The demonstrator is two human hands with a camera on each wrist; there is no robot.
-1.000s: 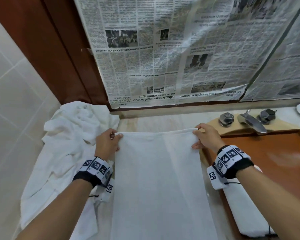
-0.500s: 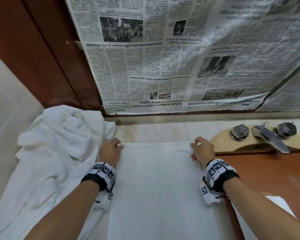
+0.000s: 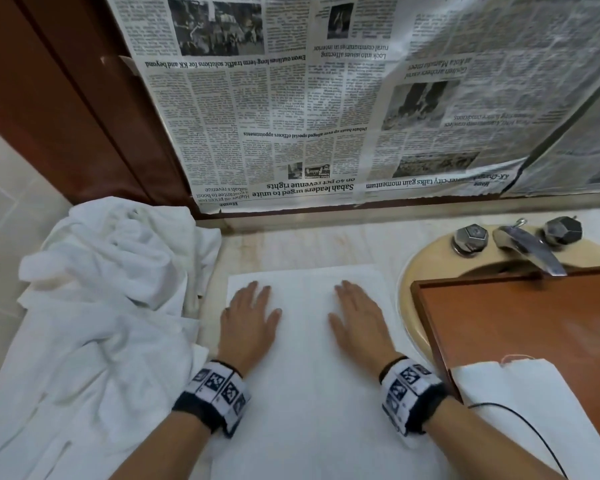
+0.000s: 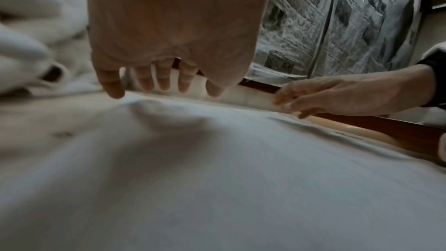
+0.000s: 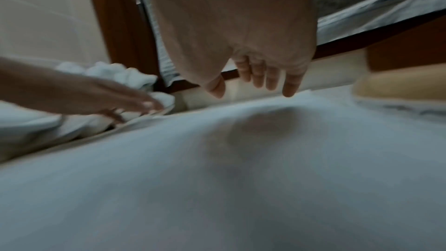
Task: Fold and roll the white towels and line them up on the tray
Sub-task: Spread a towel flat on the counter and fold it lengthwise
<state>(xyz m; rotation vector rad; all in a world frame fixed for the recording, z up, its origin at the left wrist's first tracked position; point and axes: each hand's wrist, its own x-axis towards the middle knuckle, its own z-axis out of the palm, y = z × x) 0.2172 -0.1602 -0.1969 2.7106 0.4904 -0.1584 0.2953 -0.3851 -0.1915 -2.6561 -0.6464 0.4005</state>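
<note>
Towel lies flat under left hand and right hand.

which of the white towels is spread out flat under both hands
The towel in the middle, on the counter between the crumpled pile and the tray. The left hand and right hand lie flat on it.

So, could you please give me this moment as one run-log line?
stage: smoothing | left hand: flat on spread towel | right hand: flat on it | tray: one towel | pile: waiting
</note>
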